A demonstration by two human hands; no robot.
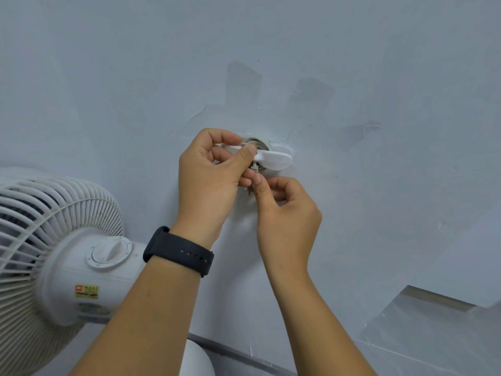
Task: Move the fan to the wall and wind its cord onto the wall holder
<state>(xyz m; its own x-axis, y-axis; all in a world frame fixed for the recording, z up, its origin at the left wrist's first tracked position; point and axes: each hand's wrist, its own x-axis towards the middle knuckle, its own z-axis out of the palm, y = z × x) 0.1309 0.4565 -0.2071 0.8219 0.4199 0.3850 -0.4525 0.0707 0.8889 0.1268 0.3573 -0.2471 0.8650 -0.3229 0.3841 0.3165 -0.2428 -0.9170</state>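
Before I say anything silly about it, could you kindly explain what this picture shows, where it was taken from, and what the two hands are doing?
There is no machine here: a person wears a wide-angle camera on the head, so you look forward and down along their own arms. The left hand, with a dark wristband, pinches the white winged wall holder fixed to the pale wall. The right hand pinches something small just beneath the holder, probably the end of the fan's cord, some of which shows wound as grey turns behind the wings; the fingers hide the rest. The white fan stands at the left, close to the wall, with its grille and a round knob facing the camera.
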